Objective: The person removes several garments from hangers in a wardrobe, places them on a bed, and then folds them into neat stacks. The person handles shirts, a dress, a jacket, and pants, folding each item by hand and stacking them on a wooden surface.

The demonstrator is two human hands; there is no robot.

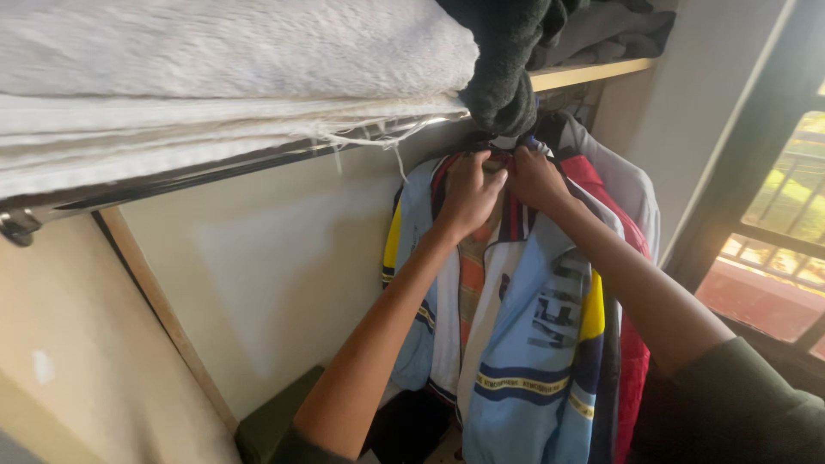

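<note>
Light-blue fabric with white, yellow and navy panels makes up the jacket (524, 344), which hangs open-fronted from the rail (215, 167). Left hand (468, 193): raised to the jacket's collar, fingers curled tight and pinching the cloth at the neck. Right hand (533, 179): just beside the left, almost touching it, fingers likewise closed on the collar from the other side. Between and just below both hands shows a striped orange shirt (471, 275), lying inside the open jacket. Beyond the right hand hang a red garment (632, 352) and a pale grey garment (632, 185), pressed against the jacket. Directly above the hands droops a dark knitted garment (503, 82) from the wooden shelf (584, 73). Up and away from the left hand lie folded white towels (223, 51), stacked over the rail. Far beyond the right forearm stands a barred window (778, 232).
</note>
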